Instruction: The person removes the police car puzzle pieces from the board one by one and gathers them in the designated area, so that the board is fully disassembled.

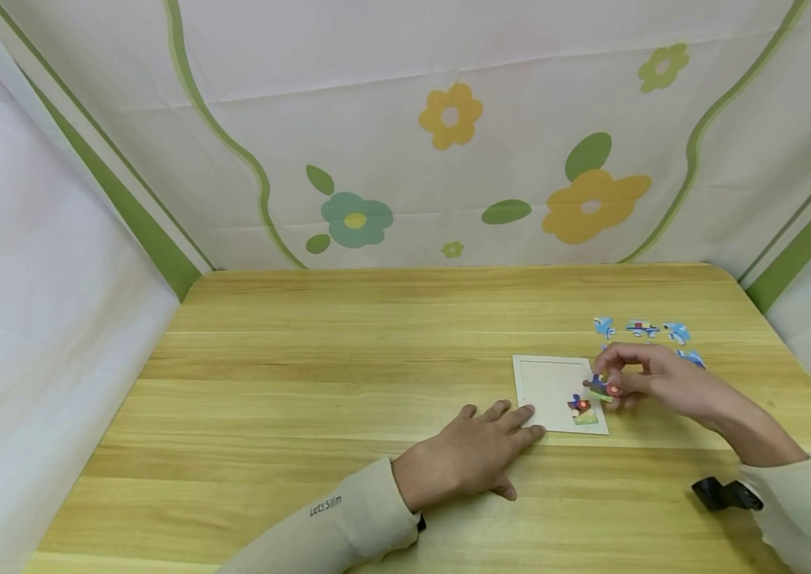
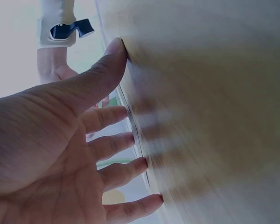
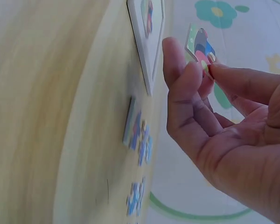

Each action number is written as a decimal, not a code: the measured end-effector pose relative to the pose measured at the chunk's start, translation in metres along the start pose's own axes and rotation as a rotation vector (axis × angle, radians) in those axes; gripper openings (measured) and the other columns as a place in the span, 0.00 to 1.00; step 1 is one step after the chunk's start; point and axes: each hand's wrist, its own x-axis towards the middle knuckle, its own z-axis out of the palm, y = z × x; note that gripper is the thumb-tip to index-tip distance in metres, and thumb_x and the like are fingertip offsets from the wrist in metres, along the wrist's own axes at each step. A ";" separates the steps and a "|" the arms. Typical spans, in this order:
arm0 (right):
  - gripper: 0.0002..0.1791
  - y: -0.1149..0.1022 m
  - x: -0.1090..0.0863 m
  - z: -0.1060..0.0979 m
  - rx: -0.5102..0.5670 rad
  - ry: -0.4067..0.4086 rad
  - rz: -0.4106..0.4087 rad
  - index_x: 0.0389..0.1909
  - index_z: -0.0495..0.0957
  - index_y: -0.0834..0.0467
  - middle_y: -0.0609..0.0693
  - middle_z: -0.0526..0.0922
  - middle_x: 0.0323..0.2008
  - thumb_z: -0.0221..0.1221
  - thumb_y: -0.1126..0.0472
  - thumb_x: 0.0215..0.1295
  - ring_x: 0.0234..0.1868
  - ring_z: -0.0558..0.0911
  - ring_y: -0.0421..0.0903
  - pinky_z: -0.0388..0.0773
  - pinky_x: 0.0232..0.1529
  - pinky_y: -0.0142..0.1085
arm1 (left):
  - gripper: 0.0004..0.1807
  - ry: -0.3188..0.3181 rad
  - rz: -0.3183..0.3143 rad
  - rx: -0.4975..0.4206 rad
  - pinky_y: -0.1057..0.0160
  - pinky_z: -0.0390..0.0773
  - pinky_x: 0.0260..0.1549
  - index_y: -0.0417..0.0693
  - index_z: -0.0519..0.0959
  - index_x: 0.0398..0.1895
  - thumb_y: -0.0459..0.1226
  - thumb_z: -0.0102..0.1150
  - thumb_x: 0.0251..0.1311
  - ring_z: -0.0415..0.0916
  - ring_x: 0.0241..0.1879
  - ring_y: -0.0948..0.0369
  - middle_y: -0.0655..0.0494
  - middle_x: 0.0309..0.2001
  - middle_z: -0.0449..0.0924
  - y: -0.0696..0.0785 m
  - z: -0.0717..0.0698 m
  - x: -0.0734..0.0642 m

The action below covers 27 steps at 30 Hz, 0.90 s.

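Between thumb and fingers my right hand (image 1: pixel 656 383) pinches a colourful jigsaw piece (image 3: pixel 201 49), held up off the table near the right edge of a white puzzle tray (image 1: pixel 549 379). One jigsaw piece with red, blue and green on it (image 1: pixel 582 413) lies inside the tray at its lower right. My left hand (image 1: pixel 473 450) is spread flat with straight fingers, two fingertips touching the tray's lower left edge. In the left wrist view, the fingertips (image 2: pixel 126 207) rest against the table surface.
Several loose blue jigsaw pieces (image 1: pixel 642 328) lie on the wooden table (image 1: pixel 305 359) behind and beside my right hand, which partly hides some. A flowered white cloth (image 1: pixel 405 159) hangs along the table's back edge. Each wrist wears a black strap mount (image 1: pixel 726 494).
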 end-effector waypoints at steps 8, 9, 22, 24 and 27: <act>0.11 0.011 -0.011 -0.016 0.040 0.033 -0.004 0.54 0.74 0.72 0.55 0.80 0.41 0.49 0.68 0.82 0.37 0.90 0.51 0.88 0.39 0.41 | 0.50 0.003 0.004 0.005 0.47 0.69 0.73 0.69 0.56 0.84 0.61 0.67 0.60 0.51 0.83 0.61 0.66 0.85 0.48 0.000 0.001 0.000; 0.11 0.013 -0.012 -0.018 0.041 0.044 -0.004 0.54 0.74 0.72 0.54 0.81 0.41 0.50 0.68 0.81 0.36 0.89 0.50 0.88 0.39 0.41 | 0.50 0.003 0.005 0.008 0.47 0.69 0.73 0.69 0.56 0.84 0.62 0.67 0.60 0.51 0.83 0.61 0.66 0.85 0.48 0.000 0.001 0.000; 0.10 0.038 -0.033 -0.045 -0.024 0.211 0.123 0.52 0.77 0.71 0.50 0.83 0.38 0.54 0.70 0.78 0.34 0.86 0.46 0.87 0.37 0.37 | 0.50 0.011 0.011 0.015 0.47 0.70 0.72 0.68 0.57 0.84 0.62 0.67 0.60 0.51 0.83 0.61 0.66 0.85 0.48 -0.001 0.001 0.000; 0.09 0.042 -0.034 -0.048 -0.023 0.217 0.138 0.52 0.78 0.72 0.49 0.83 0.38 0.55 0.70 0.78 0.33 0.86 0.46 0.87 0.37 0.37 | 0.50 0.013 0.012 0.017 0.47 0.70 0.72 0.68 0.57 0.84 0.62 0.67 0.60 0.52 0.83 0.61 0.65 0.85 0.49 -0.001 0.001 0.000; 0.09 0.046 -0.035 -0.051 -0.031 0.223 0.153 0.51 0.79 0.72 0.47 0.84 0.38 0.55 0.71 0.77 0.33 0.87 0.46 0.87 0.37 0.37 | 0.50 0.015 0.014 0.015 0.47 0.70 0.72 0.68 0.57 0.84 0.62 0.66 0.60 0.52 0.83 0.61 0.65 0.85 0.49 -0.001 0.001 0.000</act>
